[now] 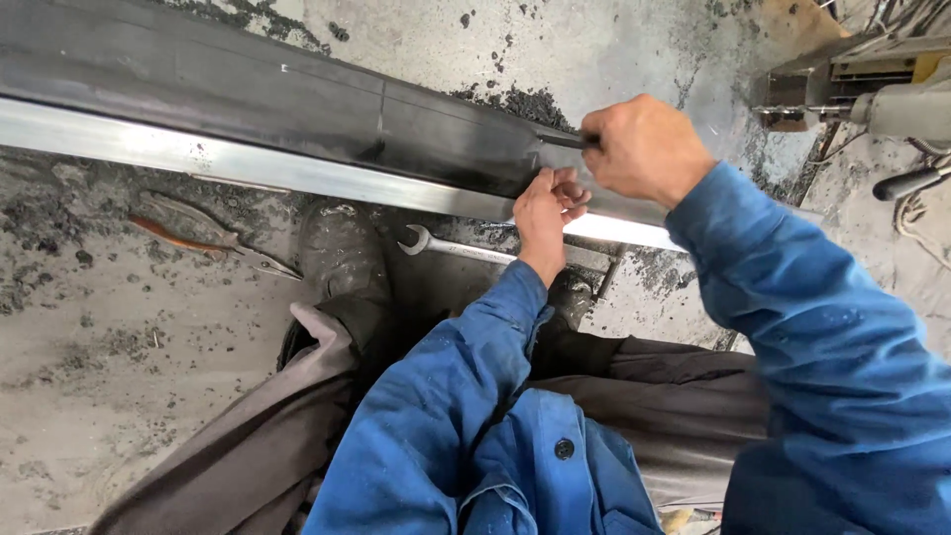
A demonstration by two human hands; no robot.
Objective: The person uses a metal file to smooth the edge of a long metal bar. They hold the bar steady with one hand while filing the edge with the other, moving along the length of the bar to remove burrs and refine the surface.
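The right hand is closed in a fist around a thin dark tool, maybe a scriber or a small file; its tip lies on the dark metal beam. The left hand, at about 7 o'clock from the right one, is half curled, and its fingertips press on the beam's bright lower edge; it holds nothing. I judge the step in hand is marking or scraping the beam surface, with the left hand steadying the work. The next move, I think, calls for firm pressure along a straight path. The beam runs from 9 o'clock toward 3 o'clock across the floor. A spanner lies at 6 o'clock from the left hand, and pliers at 9 o'clock.
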